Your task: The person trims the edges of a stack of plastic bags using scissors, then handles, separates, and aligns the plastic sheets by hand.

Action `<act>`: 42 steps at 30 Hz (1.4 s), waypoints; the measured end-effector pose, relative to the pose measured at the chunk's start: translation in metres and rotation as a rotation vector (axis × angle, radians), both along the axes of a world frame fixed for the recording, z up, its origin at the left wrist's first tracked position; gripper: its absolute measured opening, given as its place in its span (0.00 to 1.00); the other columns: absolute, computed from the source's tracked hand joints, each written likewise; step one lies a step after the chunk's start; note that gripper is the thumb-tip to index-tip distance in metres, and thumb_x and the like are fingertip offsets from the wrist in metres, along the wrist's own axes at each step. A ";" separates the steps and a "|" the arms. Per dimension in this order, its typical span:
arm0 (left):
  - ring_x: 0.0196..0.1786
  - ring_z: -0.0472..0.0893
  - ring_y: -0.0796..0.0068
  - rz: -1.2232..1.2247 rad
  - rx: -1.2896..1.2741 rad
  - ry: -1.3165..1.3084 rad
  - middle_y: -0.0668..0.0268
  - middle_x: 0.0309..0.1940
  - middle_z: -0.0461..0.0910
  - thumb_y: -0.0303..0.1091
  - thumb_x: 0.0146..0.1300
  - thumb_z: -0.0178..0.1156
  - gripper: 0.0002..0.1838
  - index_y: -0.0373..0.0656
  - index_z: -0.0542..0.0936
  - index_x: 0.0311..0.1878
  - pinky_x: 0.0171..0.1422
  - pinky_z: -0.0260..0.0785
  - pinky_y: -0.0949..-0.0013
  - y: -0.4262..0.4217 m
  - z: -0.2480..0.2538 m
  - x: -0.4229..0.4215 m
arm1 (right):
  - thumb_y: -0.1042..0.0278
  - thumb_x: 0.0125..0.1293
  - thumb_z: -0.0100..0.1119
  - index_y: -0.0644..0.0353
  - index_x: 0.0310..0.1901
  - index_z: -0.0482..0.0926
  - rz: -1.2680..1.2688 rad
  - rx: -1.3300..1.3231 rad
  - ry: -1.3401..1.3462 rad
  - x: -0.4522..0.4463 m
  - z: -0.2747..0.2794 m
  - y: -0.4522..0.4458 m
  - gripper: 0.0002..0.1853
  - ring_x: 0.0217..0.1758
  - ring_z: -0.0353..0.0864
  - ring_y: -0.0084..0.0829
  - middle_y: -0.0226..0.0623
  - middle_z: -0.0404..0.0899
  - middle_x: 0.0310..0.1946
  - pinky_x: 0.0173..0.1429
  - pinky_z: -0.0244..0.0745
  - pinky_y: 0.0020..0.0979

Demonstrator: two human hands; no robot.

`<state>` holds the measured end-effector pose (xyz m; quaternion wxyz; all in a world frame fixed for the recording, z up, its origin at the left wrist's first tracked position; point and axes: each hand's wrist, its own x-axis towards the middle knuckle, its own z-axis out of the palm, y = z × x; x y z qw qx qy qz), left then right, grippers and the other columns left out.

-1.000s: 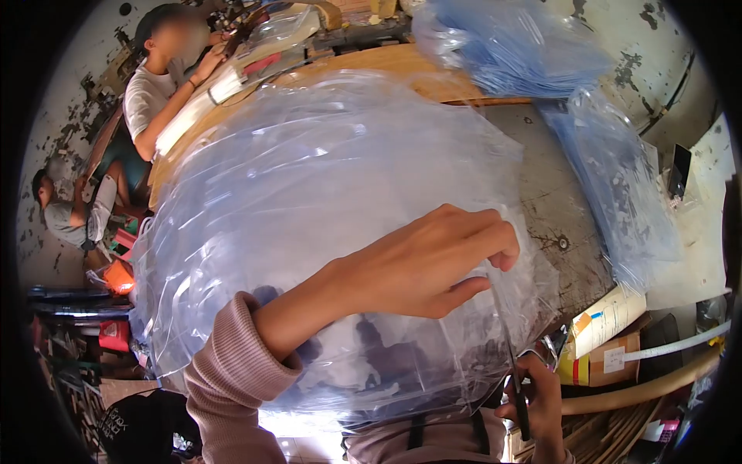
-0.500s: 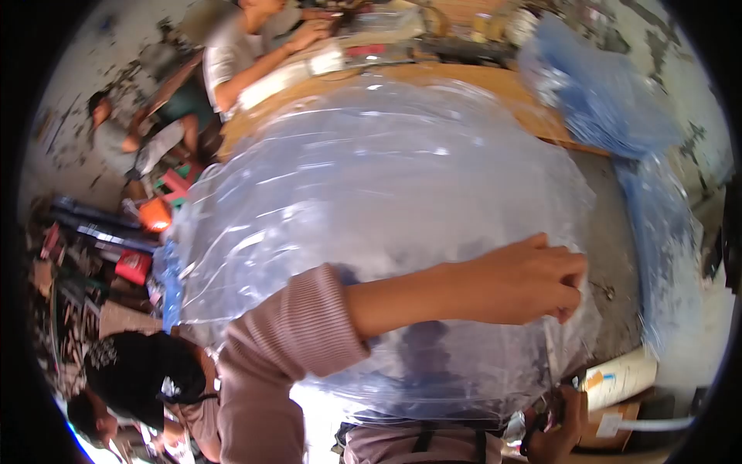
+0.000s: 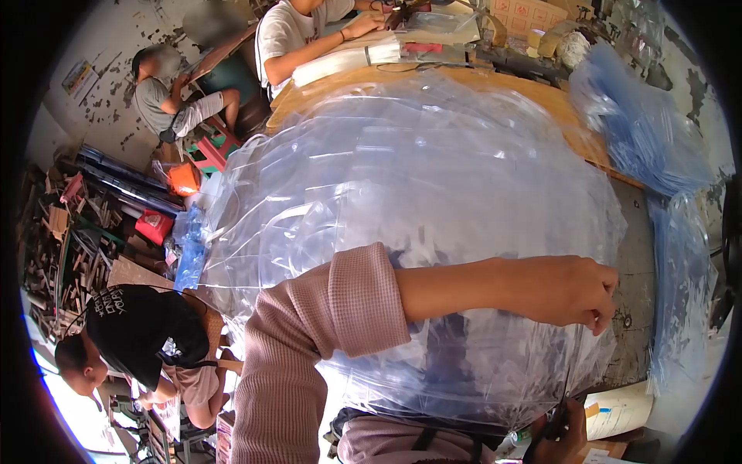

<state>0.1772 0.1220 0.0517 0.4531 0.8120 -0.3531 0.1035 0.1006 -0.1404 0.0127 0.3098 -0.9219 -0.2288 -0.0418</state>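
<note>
A large stack of clear plastic sheeting point(image 3: 464, 178) covers the table in front of me, its surface wrinkled and shiny. My left hand point(image 3: 580, 294) reaches across it from the left, fingers pinched on the sheeting near its right edge. Low at the right, my right hand point(image 3: 568, 437) is wrapped around the dark handles of scissors point(image 3: 558, 417). Their thin blades point up along the sheeting's right side, below my left hand. The plastic between the blades is too unclear to make out.
Blue plastic film point(image 3: 641, 131) hangs over the right side of the wooden table point(image 3: 433, 75). A whitish roll point(image 3: 618, 410) lies at lower right. One person point(image 3: 301, 39) works across the table; others sit at left point(image 3: 158, 97) and lower left point(image 3: 139, 325). Wood scraps point(image 3: 66, 255) pile up at left.
The camera view has shifted, so the surroundings appear farther right and lower. Both hands stay at the right edge of the sheeting, the left still pinching and the right still around the scissors.
</note>
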 end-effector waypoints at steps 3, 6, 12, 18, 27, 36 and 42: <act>0.34 0.76 0.65 0.029 -0.053 -0.087 0.65 0.32 0.72 0.35 0.60 0.57 0.06 0.44 0.79 0.32 0.38 0.69 0.65 -0.005 -0.005 0.005 | 0.78 0.45 0.68 0.60 0.47 0.77 -0.049 0.032 0.115 -0.003 -0.003 -0.003 0.23 0.30 0.75 0.25 0.35 0.77 0.32 0.31 0.72 0.25; 0.31 0.76 0.67 0.076 -0.048 -0.133 0.67 0.31 0.71 0.39 0.61 0.57 0.08 0.45 0.77 0.33 0.36 0.68 0.64 -0.009 -0.007 0.003 | 0.79 0.45 0.68 0.59 0.47 0.75 -0.022 0.032 0.094 -0.003 0.000 0.000 0.23 0.29 0.72 0.21 0.31 0.74 0.29 0.29 0.69 0.22; 0.41 0.73 0.73 0.198 0.081 -0.223 0.71 0.28 0.71 0.43 0.61 0.58 0.10 0.48 0.77 0.34 0.51 0.62 0.55 -0.008 -0.006 -0.003 | 0.81 0.46 0.65 0.59 0.45 0.70 -0.034 0.276 0.381 -0.003 -0.011 -0.006 0.22 0.24 0.63 0.18 0.26 0.66 0.26 0.25 0.59 0.19; 0.45 0.72 0.71 0.327 0.319 -0.479 0.71 0.30 0.70 0.45 0.59 0.59 0.11 0.48 0.75 0.35 0.64 0.53 0.45 0.010 -0.008 0.002 | 0.69 0.53 0.63 0.61 0.47 0.66 0.016 0.467 0.636 -0.002 -0.010 -0.015 0.21 0.22 0.62 0.17 0.26 0.68 0.27 0.24 0.58 0.19; 0.41 0.73 0.70 0.189 0.229 -0.221 0.71 0.30 0.69 0.40 0.59 0.60 0.07 0.49 0.74 0.32 0.66 0.51 0.46 0.013 0.006 0.001 | 0.44 0.37 0.77 0.63 0.42 0.69 -0.006 0.735 0.838 -0.004 0.005 0.000 0.38 0.22 0.72 0.18 0.29 0.74 0.23 0.25 0.63 0.18; 0.39 0.73 0.73 0.239 0.281 -0.153 0.74 0.27 0.70 0.41 0.58 0.61 0.07 0.50 0.76 0.31 0.66 0.52 0.49 0.014 0.005 0.002 | 0.47 0.38 0.78 0.63 0.40 0.70 -0.004 0.681 0.857 -0.002 0.007 0.001 0.35 0.25 0.74 0.17 0.27 0.73 0.24 0.29 0.66 0.18; 0.40 0.73 0.73 0.263 0.280 -0.162 0.74 0.27 0.71 0.41 0.60 0.59 0.07 0.50 0.76 0.31 0.66 0.53 0.51 0.012 0.001 0.002 | 0.48 0.41 0.76 0.64 0.41 0.71 -0.025 0.690 0.860 0.000 0.012 0.009 0.34 0.27 0.74 0.17 0.28 0.74 0.24 0.31 0.66 0.17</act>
